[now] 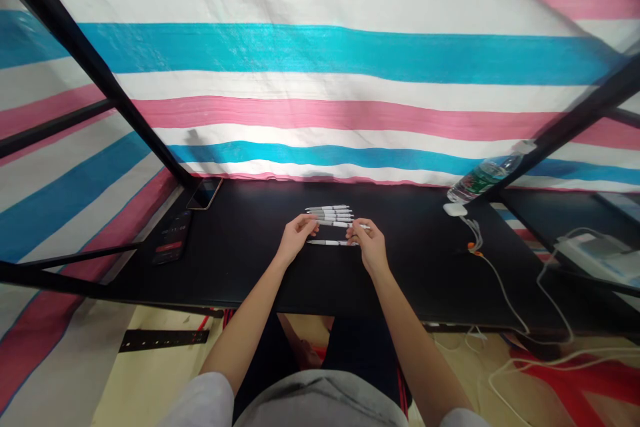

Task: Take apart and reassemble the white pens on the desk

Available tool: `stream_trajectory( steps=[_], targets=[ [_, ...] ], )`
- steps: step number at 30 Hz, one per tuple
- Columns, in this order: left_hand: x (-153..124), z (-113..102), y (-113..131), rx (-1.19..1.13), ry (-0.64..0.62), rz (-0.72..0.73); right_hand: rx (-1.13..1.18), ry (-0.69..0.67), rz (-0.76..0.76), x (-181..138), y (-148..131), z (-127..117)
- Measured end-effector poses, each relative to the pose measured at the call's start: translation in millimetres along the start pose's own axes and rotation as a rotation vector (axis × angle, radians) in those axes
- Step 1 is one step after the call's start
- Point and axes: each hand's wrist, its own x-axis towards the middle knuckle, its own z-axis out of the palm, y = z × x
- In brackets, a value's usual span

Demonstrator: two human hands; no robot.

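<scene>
The left hand and right hand pinch a thin white pen by its ends. It sits just below a neat row of white pens on the flat black table. One more white pen lies near the fingers.

White pens on a black desk, pink, white and blue striped tarp

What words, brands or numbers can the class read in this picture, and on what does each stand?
Dark device: lit digits, perhaps "00:11", the rest too blurred to read.
Water bottle: label too blurred to read.
Pens: printing too small to read.
</scene>
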Motion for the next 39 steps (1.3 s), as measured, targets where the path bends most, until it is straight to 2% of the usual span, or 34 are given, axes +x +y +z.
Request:
stream_trajectory(
  steps=[4,10,17,23,31,36,39],
  targets=[
    [1,-1,-1,0.077,0.005,-0.005,0.007,-0.012,-0.004,-1,1,0],
    [0,1,3,-0.022,-0.003,-0.002,0.043,-0.030,0.021,9,3,-2],
    [2,0,-2,-0.005,0.037,-0.022,0.049,-0.158,0.079,23,2,-1],
    [2,-2,-3,0.009,0.067,-0.012,0.085,-0.146,0.040,18,2,-2],
    [0,0,1,0.009,0.032,-0.003,0.064,-0.141,0.012,12,-1,-4],
    [1,-2,-2,0.138,0.024,-0.020,0.073,-0.151,0.020,10,0,-2],
    [1,-3,-3,0.130,0.007,0.008,0.077,-0.138,0.014,11,0,-2]
  ],
)
